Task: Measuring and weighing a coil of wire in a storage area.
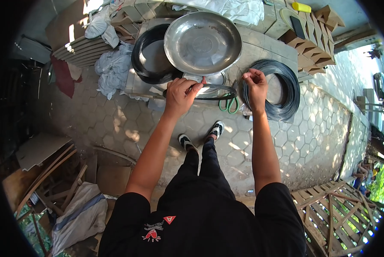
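Note:
My left hand (180, 96) grips one end of a small coil of thin black wire (222, 93), held roughly edge-on before a weighing scale. My right hand (257, 85) is raised by the left side of a large coil of dark wire (290, 86), thumb and forefinger pinched together. Whether a thin strand lies between those fingertips I cannot tell. The scale's wide, shallow metal pan (203, 45) stands behind my hands, its dial (216, 79) partly hidden by the small coil. Green-handled scissors (229, 105) lie at the near edge, just below the small coil.
Left of the pan lies another large black wire coil (139, 61). Stacked cardboard pieces (319, 41) at the back right carry a dark phone-like object (297, 27) and a yellow cylinder (301, 7). White plastic bags (113, 67) sit at left. A slatted wooden panel (338, 212) is lower right.

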A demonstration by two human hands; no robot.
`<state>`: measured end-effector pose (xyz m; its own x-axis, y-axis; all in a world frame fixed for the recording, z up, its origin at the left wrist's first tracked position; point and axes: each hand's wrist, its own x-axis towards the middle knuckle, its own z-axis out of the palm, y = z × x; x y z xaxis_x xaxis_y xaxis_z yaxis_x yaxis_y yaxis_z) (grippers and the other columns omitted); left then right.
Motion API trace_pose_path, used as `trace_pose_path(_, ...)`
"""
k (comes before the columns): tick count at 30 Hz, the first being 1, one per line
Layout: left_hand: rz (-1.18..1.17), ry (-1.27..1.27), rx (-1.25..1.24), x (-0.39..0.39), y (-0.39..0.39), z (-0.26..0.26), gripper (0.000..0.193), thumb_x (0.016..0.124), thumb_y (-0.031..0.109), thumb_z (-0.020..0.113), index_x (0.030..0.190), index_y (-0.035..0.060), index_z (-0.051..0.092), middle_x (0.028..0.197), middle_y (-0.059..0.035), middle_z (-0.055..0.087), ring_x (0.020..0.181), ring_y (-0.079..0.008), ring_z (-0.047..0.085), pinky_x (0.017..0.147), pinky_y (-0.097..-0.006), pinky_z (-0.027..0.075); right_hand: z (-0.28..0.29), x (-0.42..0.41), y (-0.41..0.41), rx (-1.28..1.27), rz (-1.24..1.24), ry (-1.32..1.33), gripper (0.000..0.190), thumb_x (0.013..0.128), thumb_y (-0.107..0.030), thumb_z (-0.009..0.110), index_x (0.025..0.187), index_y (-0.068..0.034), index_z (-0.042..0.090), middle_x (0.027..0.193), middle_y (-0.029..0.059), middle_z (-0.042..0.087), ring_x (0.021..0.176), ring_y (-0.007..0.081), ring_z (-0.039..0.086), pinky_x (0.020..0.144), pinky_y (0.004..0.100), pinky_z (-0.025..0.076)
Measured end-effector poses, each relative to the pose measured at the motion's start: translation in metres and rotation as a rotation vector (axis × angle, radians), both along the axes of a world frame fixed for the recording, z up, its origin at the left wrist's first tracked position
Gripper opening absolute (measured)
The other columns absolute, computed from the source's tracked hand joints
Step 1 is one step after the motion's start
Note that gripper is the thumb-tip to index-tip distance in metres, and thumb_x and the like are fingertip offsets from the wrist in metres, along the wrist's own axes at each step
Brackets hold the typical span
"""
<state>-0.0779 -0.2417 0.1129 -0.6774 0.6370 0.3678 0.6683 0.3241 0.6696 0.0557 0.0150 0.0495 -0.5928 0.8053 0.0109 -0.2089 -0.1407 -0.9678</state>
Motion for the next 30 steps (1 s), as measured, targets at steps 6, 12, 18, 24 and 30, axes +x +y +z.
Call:
trace_pose_path(6,-0.096,-0.142,-0.036,-0.016,-0.004,0.010,0.025,0.100,0.029,0.071,0.099,0.0040,0.076,0.083,-0.0105,0.071,0.076,-0.0297,0.064,0.069,-0.0417,0.048,0.102,0.006,-0.063,0.370,0.474,-0.303,0.014,0.094,-0.005,0.077,0.106,0.000,0.072,0.092,0.0028,0.075,0.087,0.0104,0.068,0.080,0.0281,0.053)
trace_pose_path(12,-0.297,-0.349,-0.086,-0.018,-0.006,0.014,0.026,0.101,0.025,0.066,0.117,0.0057,0.069,0.111,-0.0127,0.076,0.102,-0.0333,0.072,0.087,-0.0428,0.057,0.136,-0.003,-0.090,0.644,0.598,-0.443,0.011,0.092,-0.009,0.074,0.101,-0.002,0.071,0.090,0.0143,0.075,0.084,0.0294,0.074,0.077,0.0390,0.055)
trace_pose_path(18,-0.339,-0.429,-0.172,-0.016,-0.009,0.015,0.034,0.097,0.019,0.068,0.128,0.0049,0.068,0.119,-0.0139,0.073,0.107,-0.0256,0.071,0.091,-0.0393,0.056,0.142,-0.004,-0.087,0.809,0.769,-0.520,0.014,0.091,-0.010,0.071,0.102,-0.002,0.068,0.092,0.0190,0.073,0.088,0.0390,0.071,0.078,0.0439,0.053)
trace_pose_path(24,-0.419,-0.393,-0.089,-0.007,-0.007,0.023,0.033,0.091,0.013,0.076,0.123,0.0042,0.070,0.116,-0.0125,0.069,0.105,-0.0275,0.070,0.087,-0.0376,0.058,0.145,-0.008,-0.094,0.907,0.684,-0.530,0.011,0.084,-0.003,0.068,0.095,-0.002,0.066,0.086,0.0197,0.072,0.086,0.0404,0.071,0.074,0.0449,0.054)
trace_pose_path(30,-0.419,-0.303,0.045,-0.012,-0.006,-0.005,0.025,0.090,0.004,0.079,0.115,0.0023,0.073,0.111,-0.0089,0.065,0.104,-0.0213,0.070,0.086,-0.0329,0.061,0.149,-0.016,-0.107,0.944,0.609,-0.647,0.017,0.084,-0.011,0.076,0.096,-0.003,0.068,0.091,0.0209,0.073,0.090,0.0426,0.070,0.076,0.0480,0.054)
